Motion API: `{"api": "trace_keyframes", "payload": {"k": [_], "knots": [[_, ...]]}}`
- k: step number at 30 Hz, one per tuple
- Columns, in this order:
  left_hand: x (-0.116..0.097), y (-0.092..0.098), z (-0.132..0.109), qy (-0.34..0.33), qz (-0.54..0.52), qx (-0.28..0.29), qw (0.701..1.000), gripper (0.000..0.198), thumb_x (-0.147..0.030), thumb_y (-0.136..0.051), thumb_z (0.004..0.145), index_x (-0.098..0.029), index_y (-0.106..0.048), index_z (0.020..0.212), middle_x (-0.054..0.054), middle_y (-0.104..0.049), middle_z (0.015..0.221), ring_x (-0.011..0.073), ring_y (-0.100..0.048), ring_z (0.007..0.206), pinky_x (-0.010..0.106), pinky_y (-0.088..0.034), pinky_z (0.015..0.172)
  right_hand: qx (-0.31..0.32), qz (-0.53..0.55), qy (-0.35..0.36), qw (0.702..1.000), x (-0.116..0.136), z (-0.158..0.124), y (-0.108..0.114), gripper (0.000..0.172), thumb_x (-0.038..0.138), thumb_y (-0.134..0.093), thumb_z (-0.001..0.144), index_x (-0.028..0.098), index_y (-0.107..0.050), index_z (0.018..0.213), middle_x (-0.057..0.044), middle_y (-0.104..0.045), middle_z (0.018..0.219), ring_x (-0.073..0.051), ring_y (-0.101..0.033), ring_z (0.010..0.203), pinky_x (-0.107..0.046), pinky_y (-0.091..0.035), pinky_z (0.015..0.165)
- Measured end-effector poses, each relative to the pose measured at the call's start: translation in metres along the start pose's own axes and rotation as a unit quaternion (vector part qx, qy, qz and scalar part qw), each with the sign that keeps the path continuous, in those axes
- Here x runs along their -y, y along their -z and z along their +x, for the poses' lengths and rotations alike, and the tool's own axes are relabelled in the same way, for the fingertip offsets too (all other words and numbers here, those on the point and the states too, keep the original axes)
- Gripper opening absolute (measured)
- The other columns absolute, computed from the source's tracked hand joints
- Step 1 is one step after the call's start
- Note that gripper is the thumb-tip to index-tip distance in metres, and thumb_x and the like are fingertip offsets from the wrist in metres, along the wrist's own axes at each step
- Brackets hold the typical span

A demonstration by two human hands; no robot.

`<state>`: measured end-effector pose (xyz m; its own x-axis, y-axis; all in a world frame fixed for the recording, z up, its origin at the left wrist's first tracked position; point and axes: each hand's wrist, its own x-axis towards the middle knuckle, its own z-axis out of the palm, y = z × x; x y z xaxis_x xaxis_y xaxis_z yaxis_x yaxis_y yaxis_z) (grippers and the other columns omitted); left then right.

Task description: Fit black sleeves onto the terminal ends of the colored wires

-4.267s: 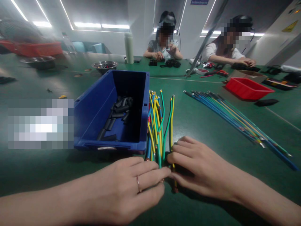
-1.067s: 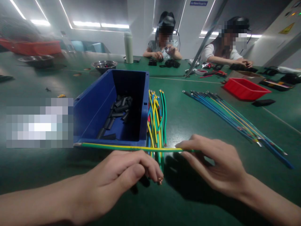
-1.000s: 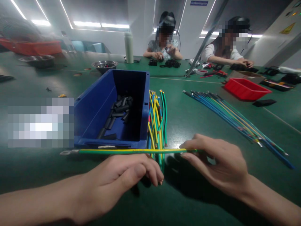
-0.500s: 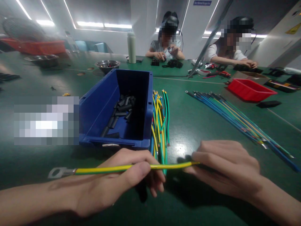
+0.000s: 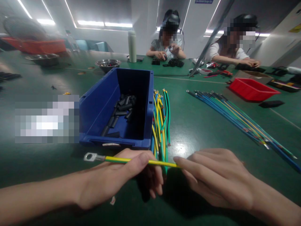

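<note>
A yellow-green cable [image 5: 162, 163] runs level between my two hands, with a flat metal ring lug [image 5: 92, 157] on its left end. My left hand [image 5: 127, 175] pinches the cable between thumb and forefinger, the other fingers curled beneath. On the right, my right hand [image 5: 216, 175] is closed on the cable; its fingers hide the far end. Just beyond my left hand stands a blue bin [image 5: 115, 142] with short black sleeves [image 5: 124, 106] lying inside. Beside the bin's right wall lies a bundle of yellow, green and blue cables [image 5: 161, 125].
Blue, green and yellow cables with black sleeved ends [image 5: 225, 113] lie in a row at right, near a red tray [image 5: 254, 91]. Behind the bin are a steel bowl [image 5: 108, 64] and a pale green bottle [image 5: 132, 47]. Two people work across the table.
The cable's lug end has shifted right, and less cable shows between my hands. My right hand has moved left along it, closer to my left hand.
</note>
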<state>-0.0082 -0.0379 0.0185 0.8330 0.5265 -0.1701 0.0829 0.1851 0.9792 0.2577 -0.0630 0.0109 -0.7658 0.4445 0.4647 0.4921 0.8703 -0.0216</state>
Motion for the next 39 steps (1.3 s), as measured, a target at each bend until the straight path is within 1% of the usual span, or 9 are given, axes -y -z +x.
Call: {"api": "trace_keyframes", "payload": {"k": [3, 8, 12, 17, 23, 26, 32, 36, 39], "knots": [[-0.004, -0.002, 0.001, 0.012, 0.032, 0.0, 0.999, 0.062, -0.065, -0.033, 0.1, -0.012, -0.064, 0.098, 0.009, -0.066, 0.092, 0.0198, -0.065, 0.086, 0.031, -0.055, 0.084, 0.019, 0.037, -0.013, 0.999, 0.003, 0.003, -0.003, 0.018, 0.013, -0.046, 0.099, 0.014, -0.053, 0.115, 0.005, -0.051, 0.064, -0.011, -0.042, 0.05, -0.029, -0.029, 0.046], [-0.008, -0.005, 0.002, 0.015, 0.042, 0.002, 0.999, 0.061, -0.066, -0.036, 0.099, -0.011, -0.063, 0.097, 0.009, -0.064, 0.092, 0.0195, -0.063, 0.085, 0.032, -0.055, 0.084, 0.062, 0.068, -0.038, 0.995, 0.005, 0.006, -0.003, 0.024, 0.017, -0.037, 0.104, 0.017, -0.05, 0.125, 0.005, -0.059, 0.07, -0.01, -0.05, 0.051, -0.027, -0.033, 0.048], [-0.002, -0.003, 0.001, 0.0, 0.013, 0.015, 1.0, 0.062, -0.067, -0.033, 0.099, -0.012, -0.06, 0.105, 0.011, -0.065, 0.096, 0.0211, -0.064, 0.087, 0.034, -0.053, 0.084, 0.057, 0.081, -0.083, 0.992, 0.003, 0.004, -0.003, 0.024, 0.016, -0.035, 0.103, 0.021, -0.05, 0.12, 0.003, -0.064, 0.077, -0.01, -0.057, 0.057, -0.025, -0.037, 0.051], [0.003, 0.0, -0.001, -0.003, -0.027, 0.013, 1.0, 0.064, -0.067, -0.027, 0.1, -0.014, -0.062, 0.108, 0.011, -0.066, 0.103, 0.0227, -0.064, 0.091, 0.036, -0.052, 0.086, 0.044, 0.069, -0.098, 0.992, -0.002, 0.002, -0.004, 0.025, 0.013, -0.039, 0.1, 0.021, -0.052, 0.12, 0.0, -0.064, 0.081, -0.011, -0.059, 0.06, -0.024, -0.039, 0.051], [0.002, 0.0, 0.004, -0.002, -0.018, 0.002, 1.0, 0.064, -0.064, -0.023, 0.102, -0.015, -0.063, 0.094, 0.009, -0.066, 0.09, 0.0226, -0.06, 0.089, 0.036, -0.047, 0.09, 0.022, 0.145, -0.122, 0.982, -0.006, 0.005, -0.003, 0.027, 0.006, -0.043, 0.094, 0.022, -0.053, 0.114, -0.003, -0.063, 0.093, -0.011, -0.064, 0.078, -0.021, -0.048, 0.066], [0.0, 0.0, 0.005, -0.01, -0.017, 0.004, 1.0, 0.065, -0.067, -0.026, 0.1, -0.014, -0.064, 0.094, 0.01, -0.066, 0.092, 0.0237, -0.06, 0.091, 0.036, -0.046, 0.089, -0.007, 0.183, -0.133, 0.974, -0.007, 0.008, -0.003, 0.027, 0.003, -0.045, 0.092, 0.022, -0.056, 0.109, -0.004, -0.062, 0.097, -0.011, -0.063, 0.085, -0.02, -0.051, 0.071], [-0.001, -0.001, 0.002, -0.015, -0.053, 0.011, 0.998, 0.061, -0.064, -0.027, 0.101, -0.014, -0.06, 0.092, 0.011, -0.064, 0.095, 0.0229, -0.06, 0.088, 0.036, -0.045, 0.088, -0.024, 0.147, -0.164, 0.975, -0.012, 0.011, 0.003, 0.022, 0.005, -0.046, 0.092, 0.021, -0.059, 0.099, -0.006, -0.063, 0.101, -0.012, -0.065, 0.086, -0.023, -0.053, 0.071], [0.002, 0.0, 0.001, -0.007, -0.09, 0.009, 0.996, 0.056, -0.06, -0.024, 0.103, -0.017, -0.053, 0.081, 0.01, -0.064, 0.097, 0.0248, -0.061, 0.095, 0.04, -0.044, 0.099, -0.017, 0.138, -0.169, 0.976, -0.016, 0.009, 0.009, 0.025, 0.003, -0.047, 0.09, 0.022, -0.059, 0.099, -0.006, -0.063, 0.103, -0.012, -0.065, 0.088, -0.022, -0.052, 0.072], [0.003, 0.001, 0.002, -0.015, -0.055, 0.021, 0.998, 0.055, -0.053, -0.024, 0.104, -0.018, -0.051, 0.071, 0.01, -0.066, 0.091, 0.027, -0.06, 0.102, 0.041, -0.041, 0.107, 0.008, 0.164, -0.154, 0.974, -0.014, 0.008, 0.011, 0.029, 0.001, -0.046, 0.086, 0.022, -0.058, 0.102, -0.005, -0.065, 0.102, -0.012, -0.066, 0.088, -0.022, -0.052, 0.073]]}}
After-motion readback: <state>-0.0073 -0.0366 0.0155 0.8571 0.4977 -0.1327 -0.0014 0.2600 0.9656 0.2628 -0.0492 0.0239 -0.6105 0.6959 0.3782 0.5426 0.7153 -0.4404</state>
